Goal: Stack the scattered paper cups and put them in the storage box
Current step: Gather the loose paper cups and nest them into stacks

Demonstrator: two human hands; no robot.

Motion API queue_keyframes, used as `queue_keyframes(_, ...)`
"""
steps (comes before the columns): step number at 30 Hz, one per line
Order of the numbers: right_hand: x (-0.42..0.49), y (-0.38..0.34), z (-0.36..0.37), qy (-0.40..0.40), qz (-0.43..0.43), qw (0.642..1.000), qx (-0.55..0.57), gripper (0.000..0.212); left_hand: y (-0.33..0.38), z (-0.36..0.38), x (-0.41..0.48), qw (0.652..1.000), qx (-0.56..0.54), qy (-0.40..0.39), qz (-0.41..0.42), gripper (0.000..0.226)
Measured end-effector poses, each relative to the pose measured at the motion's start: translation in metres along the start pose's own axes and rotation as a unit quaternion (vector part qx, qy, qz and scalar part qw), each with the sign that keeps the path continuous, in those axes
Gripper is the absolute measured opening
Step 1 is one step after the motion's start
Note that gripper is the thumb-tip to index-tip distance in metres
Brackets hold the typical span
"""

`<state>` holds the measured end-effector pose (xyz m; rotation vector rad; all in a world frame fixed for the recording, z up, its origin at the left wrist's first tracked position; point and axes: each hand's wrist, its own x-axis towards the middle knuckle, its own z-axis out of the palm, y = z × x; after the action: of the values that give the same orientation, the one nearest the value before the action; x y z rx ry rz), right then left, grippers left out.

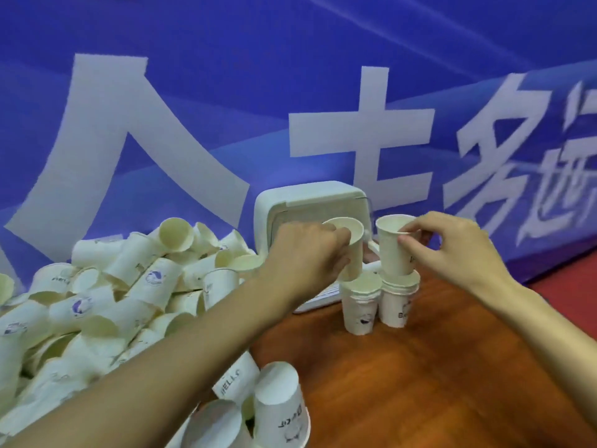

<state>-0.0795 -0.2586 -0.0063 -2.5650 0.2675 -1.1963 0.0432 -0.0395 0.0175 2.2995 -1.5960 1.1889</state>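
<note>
Wooden table (420,367), blue banner (193,92) behind; left hand (303,253) and right hand (452,250) both hold cups (392,253).

The bench (420,367) had a reddish-brown wood-grain top. Its left part was covered by a loose pile of paper cups (97,302), lying on their sides and tilted every way. Near the middle the left stack (360,313) and the right stack (395,307) stood upright, side by side. Behind them, at the back, sat the white storage box (310,202), with a flat white piece (318,299) at its base. At the front edge stood a taller upturned cup (281,409) and a lower upturned cup (216,425), and a printed cup (235,379) lay on its side just behind them.
</note>
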Motion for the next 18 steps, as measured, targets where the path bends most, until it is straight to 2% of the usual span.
queue_keyframes(4, -0.012, 0.034, -0.011, -0.002, 0.038, 0.999, 0.002, 0.007, 0.027, 0.021, 0.02, 1.0, 0.002, -0.012, 0.024, 0.027)
queue_keyframes(8, -0.016, 0.05, -0.013, 0.012, 0.035, 0.999, 0.007, 0.005, 0.031, 0.029, 0.023, 0.999, -0.001, -0.027, 0.035, 0.027)
queue_keyframes(13, -0.014, 0.049, -0.005, 0.026, 0.02, 0.999, 0.031, 0.005, 0.034, 0.031, 0.015, 0.999, -0.013, -0.042, 0.001, 0.025)
queue_keyframes(18, -0.012, 0.046, 0.008, -0.018, 0.013, 0.999, 0.042, 0.012, 0.038, 0.043, 0.012, 0.995, -0.014, -0.095, -0.003, 0.028)
